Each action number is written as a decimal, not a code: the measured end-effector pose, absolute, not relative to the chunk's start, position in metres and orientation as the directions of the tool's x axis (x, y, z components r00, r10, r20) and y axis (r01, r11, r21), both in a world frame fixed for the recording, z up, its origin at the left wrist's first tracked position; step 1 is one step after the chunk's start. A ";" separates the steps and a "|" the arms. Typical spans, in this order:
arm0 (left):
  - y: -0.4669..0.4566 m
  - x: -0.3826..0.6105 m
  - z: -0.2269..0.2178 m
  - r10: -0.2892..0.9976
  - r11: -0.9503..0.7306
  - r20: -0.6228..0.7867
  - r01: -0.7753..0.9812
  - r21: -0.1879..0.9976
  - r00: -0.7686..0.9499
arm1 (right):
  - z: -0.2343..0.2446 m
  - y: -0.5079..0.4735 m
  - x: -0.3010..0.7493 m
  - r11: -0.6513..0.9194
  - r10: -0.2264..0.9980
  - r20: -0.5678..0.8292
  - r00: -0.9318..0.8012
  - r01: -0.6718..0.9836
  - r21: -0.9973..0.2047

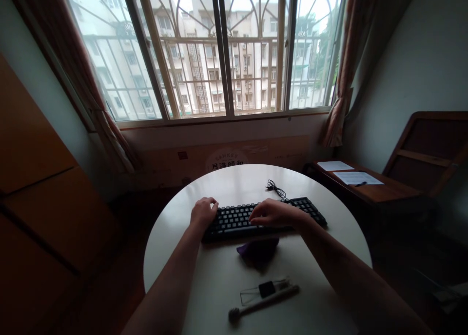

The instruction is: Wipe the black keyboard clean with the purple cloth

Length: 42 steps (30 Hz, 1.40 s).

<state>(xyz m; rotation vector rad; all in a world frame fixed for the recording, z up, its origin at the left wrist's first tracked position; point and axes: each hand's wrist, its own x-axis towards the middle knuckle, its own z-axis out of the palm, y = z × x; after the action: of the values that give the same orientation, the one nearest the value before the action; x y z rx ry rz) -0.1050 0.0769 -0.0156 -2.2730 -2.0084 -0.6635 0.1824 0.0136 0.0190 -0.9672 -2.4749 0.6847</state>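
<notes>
A black keyboard (237,217) lies across the middle of a round white table (226,184). My left hand (202,212) rests on the keyboard's left end, fingers curled over its edge. My right hand (275,213) lies on top of the keys right of centre, fingers bent down and pointing left; whether it pinches a key I cannot tell. The keyboard's black cable (275,187) is coiled just behind it. A crumpled purple cloth (258,249) sits in front of the keyboard, below my right wrist.
Near the table's front edge lie a wire keycap puller with a black block (266,289) and a long-handled brush (263,303). A wooden side table with papers (356,178) stands at right. A barred window fills the far wall; a wooden cabinet (40,188) is at left.
</notes>
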 end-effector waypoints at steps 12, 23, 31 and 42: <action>0.055 -0.052 -0.032 0.881 -0.436 0.259 0.892 0.120 0.395 | -0.027 0.071 0.261 0.251 0.919 0.382 -0.097 0.891 -0.378; 0.057 -0.053 -0.033 0.936 -0.339 0.134 0.935 0.108 0.324 | -0.052 0.085 0.276 0.022 0.983 0.177 0.045 0.933 -0.358; 0.062 -0.053 -0.039 0.948 -0.310 0.099 0.948 0.078 0.302 | -0.054 0.088 0.269 -0.022 0.992 0.115 0.059 0.953 -0.301; 0.054 -0.050 -0.031 0.943 -0.323 0.104 0.945 0.057 0.317 | -0.048 0.084 0.263 -0.052 0.995 0.072 0.076 0.955 -0.292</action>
<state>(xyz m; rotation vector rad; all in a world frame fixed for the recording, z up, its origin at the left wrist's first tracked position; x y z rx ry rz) -0.0496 0.0542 -0.0311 -2.5373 -1.8188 -0.1846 0.2630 0.0844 -0.0484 -2.0927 -1.9602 0.2166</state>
